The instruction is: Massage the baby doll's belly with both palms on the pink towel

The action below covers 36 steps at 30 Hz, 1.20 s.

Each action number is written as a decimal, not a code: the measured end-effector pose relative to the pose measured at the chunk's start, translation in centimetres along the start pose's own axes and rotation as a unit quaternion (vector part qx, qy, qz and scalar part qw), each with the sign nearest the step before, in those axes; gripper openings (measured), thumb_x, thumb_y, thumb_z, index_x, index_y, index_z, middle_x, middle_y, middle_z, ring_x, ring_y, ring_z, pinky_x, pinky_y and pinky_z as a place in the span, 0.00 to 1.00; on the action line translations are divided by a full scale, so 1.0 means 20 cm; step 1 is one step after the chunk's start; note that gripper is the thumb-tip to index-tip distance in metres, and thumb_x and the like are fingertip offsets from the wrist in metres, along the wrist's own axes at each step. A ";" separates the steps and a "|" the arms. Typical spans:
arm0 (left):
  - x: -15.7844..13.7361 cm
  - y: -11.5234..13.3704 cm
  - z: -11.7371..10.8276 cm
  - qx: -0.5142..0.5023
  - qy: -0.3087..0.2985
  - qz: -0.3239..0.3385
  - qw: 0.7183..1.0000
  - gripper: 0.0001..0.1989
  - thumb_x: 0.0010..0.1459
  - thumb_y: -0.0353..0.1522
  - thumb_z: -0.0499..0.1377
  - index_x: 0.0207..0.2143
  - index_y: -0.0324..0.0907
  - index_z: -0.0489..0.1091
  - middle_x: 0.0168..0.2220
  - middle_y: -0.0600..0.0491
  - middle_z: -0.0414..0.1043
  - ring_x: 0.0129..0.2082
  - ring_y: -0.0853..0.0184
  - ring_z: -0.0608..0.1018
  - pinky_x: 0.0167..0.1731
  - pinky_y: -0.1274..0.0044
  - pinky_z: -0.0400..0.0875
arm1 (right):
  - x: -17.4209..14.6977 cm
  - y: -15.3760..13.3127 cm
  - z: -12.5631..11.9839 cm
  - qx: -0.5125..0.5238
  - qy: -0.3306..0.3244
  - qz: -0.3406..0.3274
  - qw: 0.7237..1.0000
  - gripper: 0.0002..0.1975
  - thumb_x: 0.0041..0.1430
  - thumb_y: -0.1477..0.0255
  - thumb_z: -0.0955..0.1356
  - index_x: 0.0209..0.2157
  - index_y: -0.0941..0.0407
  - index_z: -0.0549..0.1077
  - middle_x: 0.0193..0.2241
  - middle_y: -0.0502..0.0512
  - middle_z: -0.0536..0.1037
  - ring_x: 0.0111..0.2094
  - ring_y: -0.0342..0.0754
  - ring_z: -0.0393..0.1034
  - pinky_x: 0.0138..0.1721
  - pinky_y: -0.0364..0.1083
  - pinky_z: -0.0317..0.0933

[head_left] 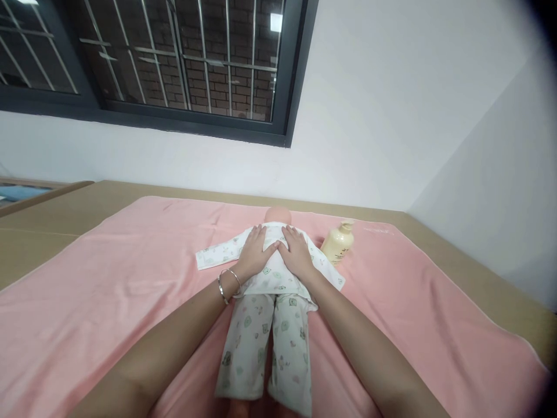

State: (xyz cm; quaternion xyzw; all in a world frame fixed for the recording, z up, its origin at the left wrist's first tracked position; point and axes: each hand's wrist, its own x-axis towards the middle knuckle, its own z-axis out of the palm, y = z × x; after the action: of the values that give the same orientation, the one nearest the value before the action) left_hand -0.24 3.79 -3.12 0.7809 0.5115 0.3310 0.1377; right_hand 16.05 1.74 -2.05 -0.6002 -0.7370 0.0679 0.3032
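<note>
A baby doll [277,215] lies stretched out with its bald head away from me. It wears a white patterned pajama top [274,277] and matching pants [252,342]. My left hand [256,251] rests flat on the upper part of the top, fingers pointing toward the head. Beside it, my right hand [297,253] lies flat in the same way, and the two thumbs meet or nearly meet in the middle. Neither hand grips anything. The doll's face does not show. One foot or leg end peeks from the pants at the bottom edge.
A pale yellow pump bottle [338,242] leans or stands just right of the doll, by its sleeve. Under everything spreads a pink blanket [143,255] on a wooden table [56,232]. A white wall [357,116] and a barred window [191,125] rise behind.
</note>
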 end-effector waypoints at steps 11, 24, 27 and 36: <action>0.00 -0.01 0.01 -0.006 0.003 -0.001 1.000 0.34 0.64 0.48 0.49 0.65 0.38 0.53 0.69 0.40 0.46 0.69 0.53 0.48 0.66 0.59 0.48 | 0.01 0.01 0.02 -0.010 0.001 -0.001 1.000 0.28 0.67 0.63 0.57 0.65 0.59 0.58 0.67 0.60 0.54 0.68 0.53 0.43 0.67 0.55 0.36; 0.00 -0.06 0.04 -0.029 0.036 0.015 0.999 0.31 0.69 0.45 0.36 0.64 0.35 0.56 0.68 0.42 0.51 0.69 0.59 0.50 0.68 0.62 0.46 | -0.04 -0.09 -0.06 -0.009 0.054 -0.081 0.995 0.28 0.67 0.65 0.58 0.64 0.65 0.58 0.67 0.66 0.50 0.69 0.53 0.39 0.67 0.56 0.36; 0.00 -0.07 0.05 -0.034 0.040 0.022 0.998 0.32 0.69 0.46 0.34 0.64 0.36 0.56 0.68 0.43 0.51 0.69 0.59 0.50 0.68 0.61 0.45 | -0.04 -0.10 -0.05 -0.024 -0.016 -0.110 0.993 0.26 0.67 0.65 0.58 0.63 0.62 0.61 0.66 0.65 0.54 0.69 0.55 0.42 0.67 0.58 0.37; 0.00 -0.06 0.05 -0.048 0.046 0.016 0.998 0.33 0.68 0.48 0.36 0.63 0.38 0.58 0.67 0.43 0.53 0.69 0.57 0.52 0.67 0.60 0.47 | -0.02 -0.08 -0.05 0.003 -0.014 -0.078 0.997 0.27 0.66 0.64 0.59 0.63 0.61 0.61 0.66 0.66 0.54 0.69 0.58 0.41 0.66 0.61 0.38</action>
State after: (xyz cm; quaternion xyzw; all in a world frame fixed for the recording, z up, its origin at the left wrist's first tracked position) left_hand -0.51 4.52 -4.46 0.7652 0.4884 0.3930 0.1465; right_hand 15.20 0.68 -0.69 -0.5392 -0.7854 0.0545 0.2991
